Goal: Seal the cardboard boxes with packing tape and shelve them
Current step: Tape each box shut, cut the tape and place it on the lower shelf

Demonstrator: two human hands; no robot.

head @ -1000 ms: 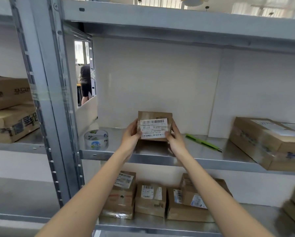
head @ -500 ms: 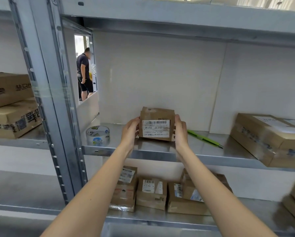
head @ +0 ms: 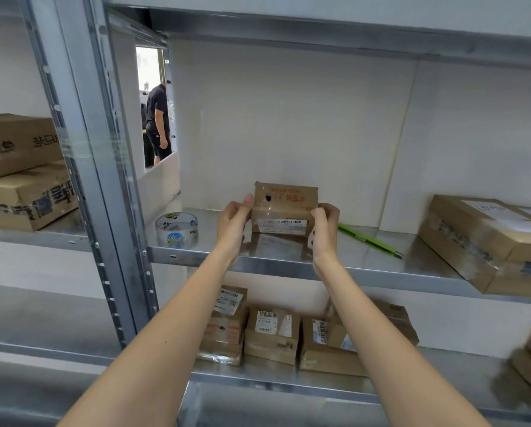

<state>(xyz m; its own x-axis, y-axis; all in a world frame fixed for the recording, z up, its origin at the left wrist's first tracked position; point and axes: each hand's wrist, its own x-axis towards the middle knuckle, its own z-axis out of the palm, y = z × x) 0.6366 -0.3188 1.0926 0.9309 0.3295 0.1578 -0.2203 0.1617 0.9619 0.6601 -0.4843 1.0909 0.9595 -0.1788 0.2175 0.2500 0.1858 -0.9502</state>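
I have the small cardboard box (head: pixel 284 208) pinched at both ends, left hand (head: pixel 234 221) and right hand (head: pixel 325 224) curled round it, its glossy taped face toward me, low over the metal shelf (head: pixel 288 266). A clear tape roll (head: pixel 177 229) sits left of my grip, a green pen (head: pixel 369 240) right.

— What sits on the grey metal shelf (head: pixel 365 274)?
— A clear roll of packing tape (head: pixel 177 230) at left, a green pen (head: pixel 369 240), and a large brown cardboard box (head: pixel 492 241) at right.
— And below?
— Small labelled cardboard boxes (head: pixel 271 335).
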